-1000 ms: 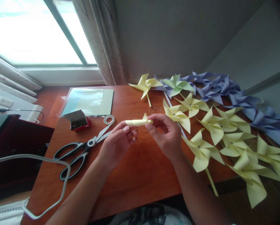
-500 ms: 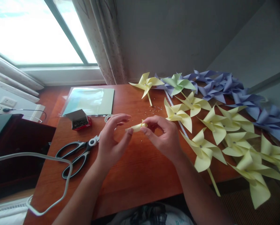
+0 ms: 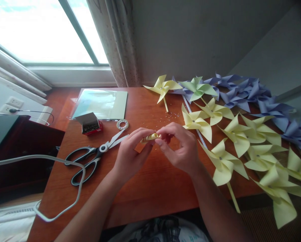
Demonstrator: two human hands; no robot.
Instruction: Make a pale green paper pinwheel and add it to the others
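**Rolled yellow paper pinched between both hands over wooden surface**

Wooden surface (image 3: 145,188), reddish brown, under a window. Along right side, spread of paper pinwheels: yellow pinwheels (image 3: 243,137) nearer, purple pinwheels (image 3: 243,92) against the wall, one green pinwheel (image 3: 197,88) among them at the back. Clear sleeve of pale paper sheets (image 3: 101,104) lying flat at back left. Black-handled scissors (image 3: 95,158) left of centre, blades open, pointing toward the hands. White cable (image 3: 65,188) looping over left edge.

Containers: small red box (image 3: 91,123), lid flap up, holding dark small metal pieces; kind not legible. Just right of it, tape roll (image 3: 122,124) lying flat. Scatter of tiny bits (image 3: 169,116) on bare wood near the back pinwheels.

Left hand (image 3: 129,156) raised above centre of surface, fingertips pressed together on left end of rolled yellow paper (image 3: 149,137). Right hand (image 3: 182,148) opposite, thumb and fingers pinching right end. Roll held clear of the wood, between the two hands, fingertips nearly meeting.
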